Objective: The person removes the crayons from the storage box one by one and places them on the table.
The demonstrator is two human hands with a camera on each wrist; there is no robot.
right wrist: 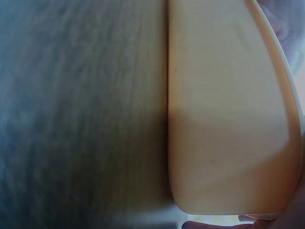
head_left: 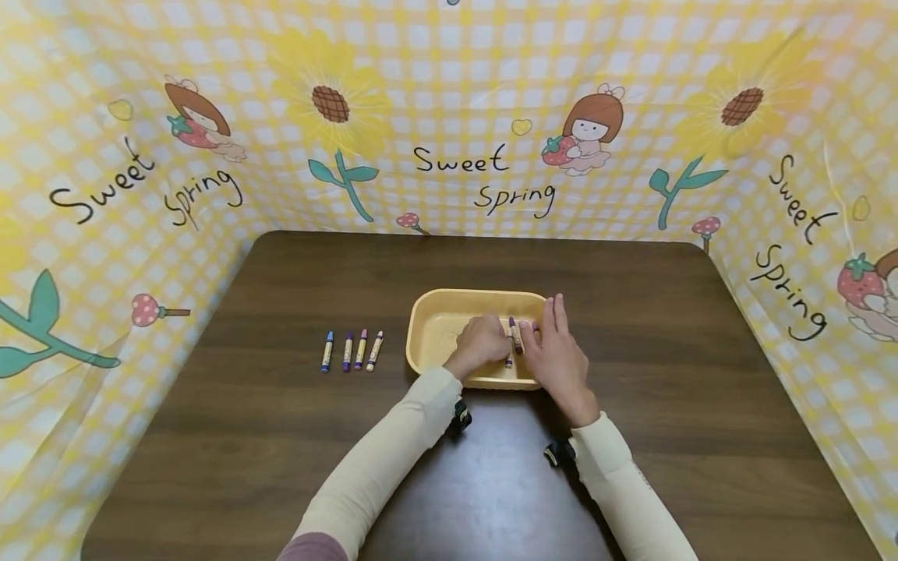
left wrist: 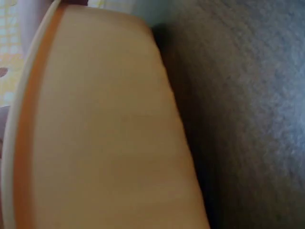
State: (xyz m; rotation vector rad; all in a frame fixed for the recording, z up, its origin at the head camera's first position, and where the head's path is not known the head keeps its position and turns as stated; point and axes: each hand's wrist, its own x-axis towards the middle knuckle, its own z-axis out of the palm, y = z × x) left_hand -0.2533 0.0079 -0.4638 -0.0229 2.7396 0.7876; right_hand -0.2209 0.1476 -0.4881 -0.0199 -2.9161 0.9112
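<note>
Yellow-and-white checked cloth [head_left: 456, 93] with flower prints and "Sweet Spring" lettering hangs behind and along both sides. Dark brown wood-grain table [head_left: 631, 312], looks flat and smooth, sheen toward the near side. Pale yellow rounded-rectangle tray [head_left: 436, 335] sits on it; probably plastic, stiff, light, may slide; take hold by the rim. Right hand [head_left: 560, 358]: fingers extended, thumb apart, over tray's right end, no grip on anything visible. Left hand [head_left: 482, 341]: fingers curled, down inside tray right beside crayons; cannot tell whether it pinches one. Small paper-wrapped wax crayons [head_left: 517, 338], at least three, lie in tray's right part, near both hands; four more crayons [head_left: 361, 352] lie in a row on table, left of tray, blue one slightly apart. Likely light, rigid but snappable, waxy, apt to roll; best pinched mid-barrel, on the wrapper.
</note>
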